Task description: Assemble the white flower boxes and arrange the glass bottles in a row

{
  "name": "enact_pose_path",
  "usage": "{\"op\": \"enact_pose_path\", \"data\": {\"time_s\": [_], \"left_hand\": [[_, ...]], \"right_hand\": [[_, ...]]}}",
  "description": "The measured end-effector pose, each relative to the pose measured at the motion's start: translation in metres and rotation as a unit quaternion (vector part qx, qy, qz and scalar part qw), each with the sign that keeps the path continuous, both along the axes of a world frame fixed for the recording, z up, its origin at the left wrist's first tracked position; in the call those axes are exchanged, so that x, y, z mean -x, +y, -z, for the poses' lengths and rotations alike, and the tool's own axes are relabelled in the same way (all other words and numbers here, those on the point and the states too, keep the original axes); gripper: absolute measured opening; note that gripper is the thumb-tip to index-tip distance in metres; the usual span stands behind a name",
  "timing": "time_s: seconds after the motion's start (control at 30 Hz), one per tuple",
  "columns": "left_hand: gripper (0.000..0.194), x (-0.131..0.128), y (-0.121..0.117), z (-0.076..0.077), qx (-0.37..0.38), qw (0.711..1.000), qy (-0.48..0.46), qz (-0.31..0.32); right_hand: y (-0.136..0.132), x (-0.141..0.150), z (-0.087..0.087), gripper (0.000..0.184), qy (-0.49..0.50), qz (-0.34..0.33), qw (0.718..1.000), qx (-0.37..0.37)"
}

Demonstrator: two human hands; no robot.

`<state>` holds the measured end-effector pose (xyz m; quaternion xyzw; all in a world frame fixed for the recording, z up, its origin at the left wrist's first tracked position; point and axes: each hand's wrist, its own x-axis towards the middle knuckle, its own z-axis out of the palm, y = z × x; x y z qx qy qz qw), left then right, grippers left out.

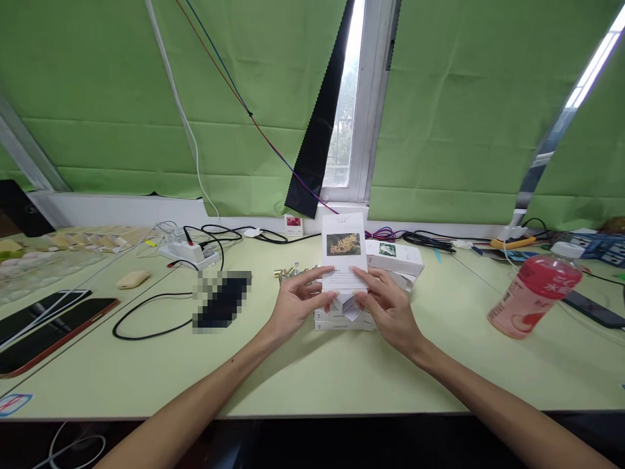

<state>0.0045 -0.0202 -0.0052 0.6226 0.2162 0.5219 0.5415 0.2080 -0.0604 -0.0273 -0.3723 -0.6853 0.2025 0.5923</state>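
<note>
A tall white carton (344, 251) with a picture of yellow flowers stands upright in the middle of the pale green desk (312, 378). My left hand (295, 303) grips its lower left side, fingers curled round it. Gripping the lower right side is my right hand (385, 306), where an open bottom flap shows between the thumbs. The carton is held just above a flat white box (342, 320). Behind it lies another white box (395, 255) with a green picture. Small gold and clear vials (290, 272) lie to the left of the carton.
A pink drink bottle (534, 294) with a red wrap stands at the right. Two phones (46, 329) lie at the left edge, a black cable (146, 319) and a power strip (188, 251) beside them. Green curtains (122, 98) hang behind.
</note>
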Motion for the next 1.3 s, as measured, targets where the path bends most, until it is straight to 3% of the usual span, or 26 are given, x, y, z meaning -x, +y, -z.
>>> {"op": "enact_pose_path", "data": {"time_s": [0.47,0.87,1.3], "left_hand": [[0.040,0.0000,-0.0034,-0.0027,-0.024,0.999,0.012,-0.020],[0.041,0.0015,-0.0023,0.0020,-0.024,0.999,0.021,-0.025],[0.039,0.0011,-0.0029,0.0033,-0.065,0.995,0.024,-0.066]], "right_hand": [[-0.0012,-0.0025,-0.0028,0.040,-0.083,0.054,0.989,-0.111],[-0.0013,-0.0038,-0.0027,0.040,-0.118,0.079,0.980,-0.137],[-0.0010,-0.0021,-0.0050,0.055,-0.167,0.080,0.965,-0.185]]}}
